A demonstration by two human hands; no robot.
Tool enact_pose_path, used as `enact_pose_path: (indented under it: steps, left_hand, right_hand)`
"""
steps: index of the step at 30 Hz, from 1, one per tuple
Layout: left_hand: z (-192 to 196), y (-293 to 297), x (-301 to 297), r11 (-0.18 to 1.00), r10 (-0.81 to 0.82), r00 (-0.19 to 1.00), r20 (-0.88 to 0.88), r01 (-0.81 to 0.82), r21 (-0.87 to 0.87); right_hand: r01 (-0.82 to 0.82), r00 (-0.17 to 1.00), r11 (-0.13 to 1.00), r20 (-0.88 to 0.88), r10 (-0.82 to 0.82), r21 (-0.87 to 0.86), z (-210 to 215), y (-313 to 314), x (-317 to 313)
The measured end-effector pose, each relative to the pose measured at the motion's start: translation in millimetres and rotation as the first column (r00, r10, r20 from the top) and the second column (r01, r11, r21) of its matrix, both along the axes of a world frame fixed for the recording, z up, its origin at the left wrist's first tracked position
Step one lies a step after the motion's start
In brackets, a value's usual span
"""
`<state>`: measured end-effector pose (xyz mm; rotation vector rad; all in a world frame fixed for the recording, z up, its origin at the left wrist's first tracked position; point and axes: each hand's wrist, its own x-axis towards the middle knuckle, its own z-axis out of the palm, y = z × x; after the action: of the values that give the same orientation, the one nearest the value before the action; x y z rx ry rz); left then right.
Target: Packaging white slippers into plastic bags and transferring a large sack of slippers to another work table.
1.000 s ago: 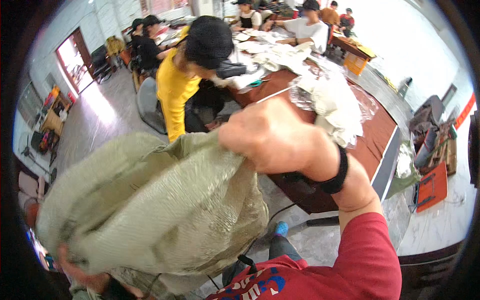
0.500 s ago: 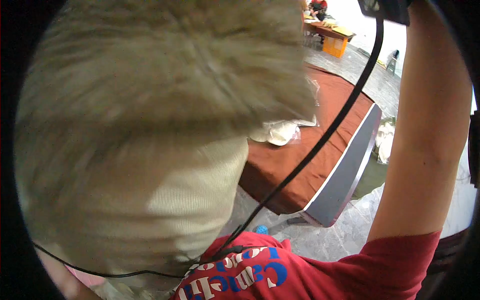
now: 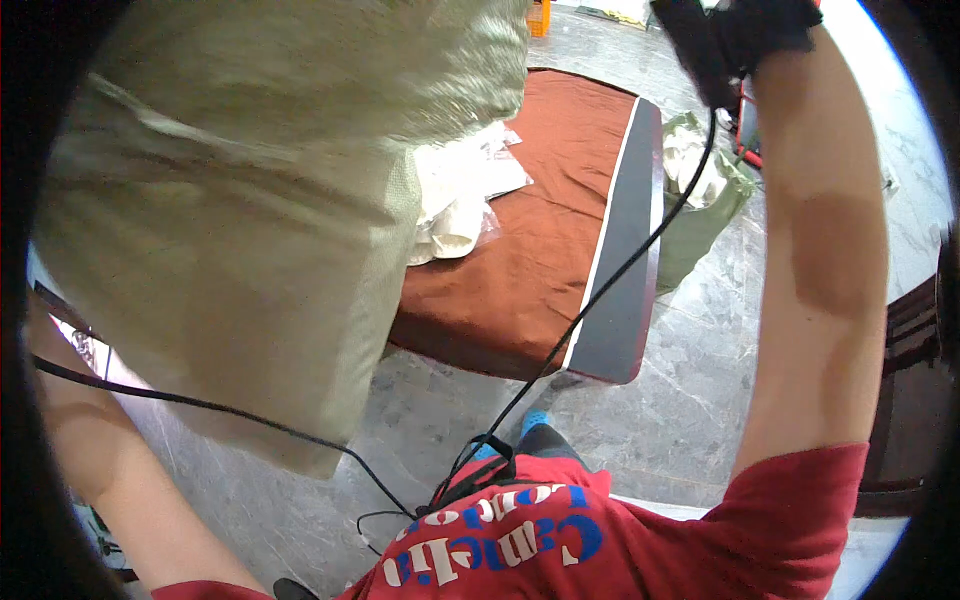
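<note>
A big pale green woven sack hangs high in front of me and fills the upper left of the view. My right forearm is raised straight up at the right. A black band wraps its wrist at the top edge, and the hand itself is out of the picture. My left forearm rises at the lower left and goes behind the sack, so my left hand is hidden. A black cable runs from the wrist band down to my red shirt.
A brown table with a dark edge stands ahead, with white plastic-wrapped pieces on it. A green sack of white material leans on the grey stone floor by the table's right side. Dark wooden furniture is at the far right.
The sack went from waist height up over my head. My right arm rose with it until the hand left the picture. The view dropped from the room to the table and floor.
</note>
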<state>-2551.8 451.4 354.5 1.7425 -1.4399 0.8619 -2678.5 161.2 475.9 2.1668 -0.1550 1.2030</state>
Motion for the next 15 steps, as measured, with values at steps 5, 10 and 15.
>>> enact_pose_path:
  steps: [5,10,15]
  left_hand:
    - [-11,-40,17,0.999,-0.041,0.999,-0.022,0.041,0.022]
    - [-10,-100,14,0.998,-0.059,0.998,-0.032,0.059,0.021]
    - [-13,-194,-21,0.999,-0.038,0.998,-0.049,0.036,-0.040]
  right_hand:
    - [-0.033,0.993,0.939,-0.095,0.069,0.343,-97,-5,40]
    - [0.031,0.881,0.932,-0.451,0.145,0.361,-137,14,-7]
    - [0.117,0.788,0.929,-0.602,0.128,0.351,-150,18,-94]
